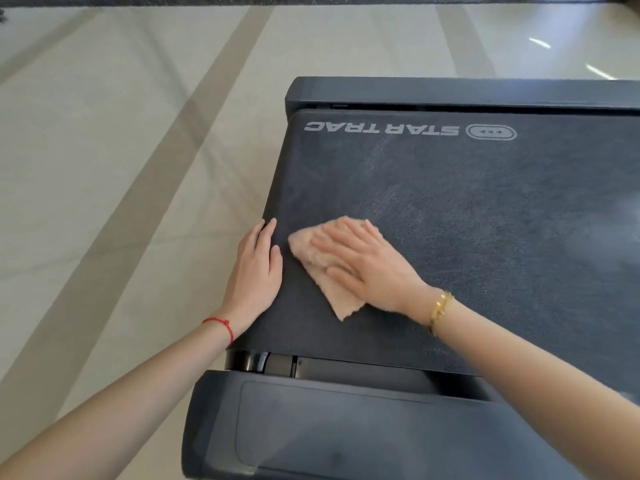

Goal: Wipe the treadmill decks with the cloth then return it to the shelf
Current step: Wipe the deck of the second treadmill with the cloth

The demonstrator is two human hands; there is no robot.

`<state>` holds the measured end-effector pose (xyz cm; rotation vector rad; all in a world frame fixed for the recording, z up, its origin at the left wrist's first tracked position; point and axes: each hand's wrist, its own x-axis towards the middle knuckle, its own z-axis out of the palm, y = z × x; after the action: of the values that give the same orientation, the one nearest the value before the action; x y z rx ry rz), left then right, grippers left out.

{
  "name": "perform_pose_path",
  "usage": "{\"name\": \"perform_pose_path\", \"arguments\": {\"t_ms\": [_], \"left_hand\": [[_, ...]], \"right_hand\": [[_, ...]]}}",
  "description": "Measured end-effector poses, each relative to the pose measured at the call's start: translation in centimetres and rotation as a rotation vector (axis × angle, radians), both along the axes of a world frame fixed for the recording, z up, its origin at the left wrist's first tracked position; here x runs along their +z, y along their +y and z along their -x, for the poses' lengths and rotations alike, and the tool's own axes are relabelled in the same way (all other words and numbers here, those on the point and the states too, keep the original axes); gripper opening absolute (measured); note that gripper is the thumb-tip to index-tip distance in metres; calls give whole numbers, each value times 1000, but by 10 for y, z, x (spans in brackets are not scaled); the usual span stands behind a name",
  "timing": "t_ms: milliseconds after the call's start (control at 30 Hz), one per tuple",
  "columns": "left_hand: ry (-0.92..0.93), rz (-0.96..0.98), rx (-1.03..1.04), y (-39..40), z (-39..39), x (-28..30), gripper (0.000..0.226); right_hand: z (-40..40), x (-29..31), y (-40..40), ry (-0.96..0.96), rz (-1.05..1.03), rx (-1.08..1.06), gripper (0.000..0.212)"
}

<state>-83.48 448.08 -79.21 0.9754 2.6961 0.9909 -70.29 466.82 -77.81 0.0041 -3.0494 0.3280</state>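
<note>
Head view: dark treadmill deck (467, 202) fills centre-right of frame; pale striped floor (104, 150) at left. Right hand (363, 265), fingers flat, presses beige cloth (332, 296) at deck's centre-left. Left hand (256, 268) rests flat on the deck's left edge.

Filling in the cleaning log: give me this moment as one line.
step: wiping | right hand: flat on cloth | left hand: resting on treadmill deck edge | shelf: not in view

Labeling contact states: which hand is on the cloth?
The right hand, with the gold bracelet, presses flat on the cloth. The left hand, red string at wrist, rests on the deck's edge.
</note>
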Motion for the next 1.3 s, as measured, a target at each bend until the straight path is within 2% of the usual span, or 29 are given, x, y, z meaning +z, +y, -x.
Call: {"name": "perform_pose_path", "arguments": {"t_ms": [167, 333, 400, 467, 600, 667, 800, 1000, 1167, 1300], "left_hand": [[-24, -16, 57, -15, -15, -3, 49], [18, -12, 90, -12, -17, -2, 49], [34, -7, 89, -11, -16, -2, 49], [50, 0, 88, -11, -16, -2, 49], [60, 7, 99, -11, -15, -2, 49], [62, 1, 99, -11, -14, -2, 48], [63, -7, 103, -12, -13, -2, 47], [62, -13, 84, -12, -15, -1, 45], [54, 0, 69, -12, -18, 2, 46], [86, 46, 17, -12, -19, 5, 46]], "right_hand": [[90, 3, 14, 44, -20, -201, 50], [106, -4, -1, 99, 38, 94, 45], [111, -5, 13, 80, 50, 144, 45], [130, -5, 33, 76, 29, 70, 46], [177, 2, 69, 56, 29, -225, 47], [182, 1, 68, 82, 39, -227, 46], [145, 2, 44, 103, 111, -75, 44], [45, 6, -6, 25, 125, 89, 47], [-33, 2, -35, 21, 127, 79, 47], [-58, 2, -10, 25, 123, -109, 47]]}}
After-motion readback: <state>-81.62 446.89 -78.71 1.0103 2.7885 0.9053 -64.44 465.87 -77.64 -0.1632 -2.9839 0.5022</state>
